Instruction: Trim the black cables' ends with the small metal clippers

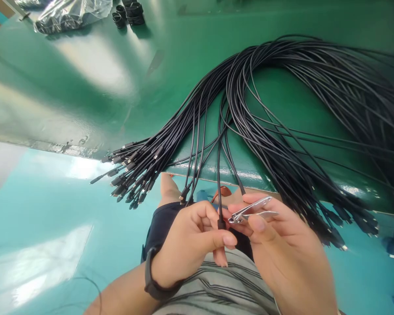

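My left hand (200, 236), with a dark band on its wrist, pinches the plug end of a black cable (219, 183) between thumb and fingers. A silver nail clipper (252, 211) sits in my right hand (282, 245), its lever raised and its jaws pointing left, close beside the plug. Whether the jaws touch the plug I cannot tell. Another black cable (238, 177) runs down behind the fingers of my right hand, where its end is hidden. The metal tip of the held plug is covered by my left fingers.
A green table (170, 78) carries a large bundle of black cables (249, 61). Cable plugs (131, 170) hang over its front edge at left, and more plugs (341, 223) at right. A clear plastic bag (74, 15) and coiled black cables (133, 13) lie at the back left.
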{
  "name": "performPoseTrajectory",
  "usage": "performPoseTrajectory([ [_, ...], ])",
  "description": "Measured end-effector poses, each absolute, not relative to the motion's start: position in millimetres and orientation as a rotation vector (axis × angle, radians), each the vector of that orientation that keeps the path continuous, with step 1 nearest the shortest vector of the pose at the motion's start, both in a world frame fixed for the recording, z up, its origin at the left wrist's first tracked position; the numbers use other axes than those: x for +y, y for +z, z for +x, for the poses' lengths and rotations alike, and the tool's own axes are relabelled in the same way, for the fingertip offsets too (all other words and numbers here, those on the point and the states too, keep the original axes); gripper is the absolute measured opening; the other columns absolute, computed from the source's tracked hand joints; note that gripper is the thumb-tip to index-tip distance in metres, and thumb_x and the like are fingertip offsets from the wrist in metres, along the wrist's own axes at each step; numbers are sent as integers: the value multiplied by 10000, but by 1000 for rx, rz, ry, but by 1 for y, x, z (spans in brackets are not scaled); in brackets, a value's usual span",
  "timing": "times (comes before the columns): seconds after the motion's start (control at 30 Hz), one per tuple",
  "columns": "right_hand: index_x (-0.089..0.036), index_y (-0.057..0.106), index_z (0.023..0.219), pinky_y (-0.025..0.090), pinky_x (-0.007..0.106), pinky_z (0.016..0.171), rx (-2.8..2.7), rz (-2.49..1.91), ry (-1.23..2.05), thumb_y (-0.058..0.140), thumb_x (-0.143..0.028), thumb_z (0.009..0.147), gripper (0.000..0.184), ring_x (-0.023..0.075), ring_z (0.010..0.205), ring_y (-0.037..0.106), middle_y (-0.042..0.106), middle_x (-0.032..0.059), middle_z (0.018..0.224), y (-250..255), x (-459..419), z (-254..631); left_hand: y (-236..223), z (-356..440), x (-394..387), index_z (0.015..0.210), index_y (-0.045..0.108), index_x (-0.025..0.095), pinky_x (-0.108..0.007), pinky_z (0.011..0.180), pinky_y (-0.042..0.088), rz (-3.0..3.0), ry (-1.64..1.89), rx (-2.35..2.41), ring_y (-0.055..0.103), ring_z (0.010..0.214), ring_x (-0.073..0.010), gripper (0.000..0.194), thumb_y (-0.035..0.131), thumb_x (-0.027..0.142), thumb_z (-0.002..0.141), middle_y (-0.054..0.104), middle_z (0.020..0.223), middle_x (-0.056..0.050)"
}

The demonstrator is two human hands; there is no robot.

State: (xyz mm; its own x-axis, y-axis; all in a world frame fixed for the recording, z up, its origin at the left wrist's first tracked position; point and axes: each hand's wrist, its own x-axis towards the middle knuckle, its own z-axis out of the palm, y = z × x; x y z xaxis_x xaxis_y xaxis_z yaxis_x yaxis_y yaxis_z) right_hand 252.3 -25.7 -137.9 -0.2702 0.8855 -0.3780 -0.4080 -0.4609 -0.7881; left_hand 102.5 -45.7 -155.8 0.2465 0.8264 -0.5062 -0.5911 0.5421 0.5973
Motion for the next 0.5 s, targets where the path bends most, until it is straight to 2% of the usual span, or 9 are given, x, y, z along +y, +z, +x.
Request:
performPoseTrajectory([
  [0.07,-276,685,1034,603,304,770,-688,-1047,1856,616,-248,926,131,197,930,704,747,30,964,-138,-27,251,-152,106,-48,633,507,154,-103,393,454,379,1026,1027,616,409,-60,336,840,162,669,690,575,31],
  [0.17,-274,685,1037,605,319,766,-668,-1079,1841,630,-265,918,131,194,878,707,739,38,991,-141,-29,249,-148,109,-50,636,504,163,-116,408,450,481,1039,1146,573,405,-41,342,844,188,666,647,554,58],
  [0.33,-283,700,1009,588,339,835,-665,-1101,1804,660,-284,896,120,199,901,700,733,32,988,-143,-27,244,-148,110,-52,640,477,183,-154,437,435,633,985,1293,564,426,-61,366,813,310,712,585,522,65],
  [0.5,-296,695,989,569,343,871,-705,-1111,1785,656,-297,899,98,175,856,700,737,18,966,-143,-27,244,-148,110,-52,644,470,194,-184,458,437,707,935,1355,567,444,-81,370,791,355,734,554,522,63],
])
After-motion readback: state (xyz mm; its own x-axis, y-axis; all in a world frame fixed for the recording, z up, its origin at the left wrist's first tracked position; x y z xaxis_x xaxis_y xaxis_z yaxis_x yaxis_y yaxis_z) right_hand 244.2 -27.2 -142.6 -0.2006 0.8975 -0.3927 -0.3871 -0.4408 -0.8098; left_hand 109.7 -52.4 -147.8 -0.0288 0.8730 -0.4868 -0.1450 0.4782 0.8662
